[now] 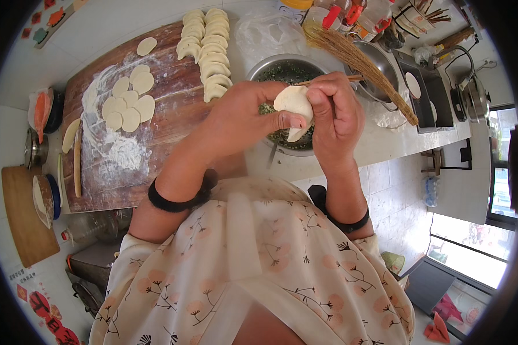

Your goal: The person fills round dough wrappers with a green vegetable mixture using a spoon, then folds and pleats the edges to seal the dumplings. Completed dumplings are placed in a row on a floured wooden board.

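Note:
My left hand (244, 118) and my right hand (336, 115) pinch a white dumpling (295, 103) between their fingers, held above a metal bowl (258, 69) of green filling. My right hand also grips a pair of chopsticks (328, 81) that point to the right. On the floured wooden board (167, 103) to the left lie several round dough wrappers (129, 100). Two rows of folded dumplings (208, 46) run along the board's far end.
A rolling pin (77, 163) lies on the board's left side. A straw brush (365, 66), a metal pot (380, 63), bottles (351, 14) and a stove (426, 95) are at the right. A small board (23, 218) and bowls (46, 198) sit at left.

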{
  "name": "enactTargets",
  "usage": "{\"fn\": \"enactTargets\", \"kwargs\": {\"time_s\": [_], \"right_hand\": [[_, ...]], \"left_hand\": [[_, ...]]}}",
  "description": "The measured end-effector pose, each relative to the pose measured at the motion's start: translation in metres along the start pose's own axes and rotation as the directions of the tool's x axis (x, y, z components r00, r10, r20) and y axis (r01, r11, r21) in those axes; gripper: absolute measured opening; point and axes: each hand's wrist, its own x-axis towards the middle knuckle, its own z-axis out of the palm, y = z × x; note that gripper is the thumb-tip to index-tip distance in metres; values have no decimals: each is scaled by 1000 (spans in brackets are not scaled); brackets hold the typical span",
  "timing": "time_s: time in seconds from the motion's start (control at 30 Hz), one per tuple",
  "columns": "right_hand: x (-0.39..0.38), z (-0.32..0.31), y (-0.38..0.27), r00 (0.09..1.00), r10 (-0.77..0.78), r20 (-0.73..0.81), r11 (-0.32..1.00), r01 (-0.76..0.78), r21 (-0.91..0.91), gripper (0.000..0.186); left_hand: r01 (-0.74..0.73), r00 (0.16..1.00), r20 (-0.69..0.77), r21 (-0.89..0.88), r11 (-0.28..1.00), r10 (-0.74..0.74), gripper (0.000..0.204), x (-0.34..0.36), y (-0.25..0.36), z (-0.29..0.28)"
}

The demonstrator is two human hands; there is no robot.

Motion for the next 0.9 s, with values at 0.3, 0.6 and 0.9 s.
{"fn": "enactTargets", "kwargs": {"time_s": [0.3,0.6,0.9], "right_hand": [[0,4,-3,1000,-7,-2,1000,7,2,3],[3,5,-4,999,-10,30,1000,10,10,3],[8,4,-5,995,8,96,996,-17,91,4]], "left_hand": [[70,989,132,-13,997,-67,32,-1,0,-5],[54,997,62,-142,988,-46,32,0,-4,-1],[126,986,127,-112,986,-111,32,-2,-4,-7]]}}
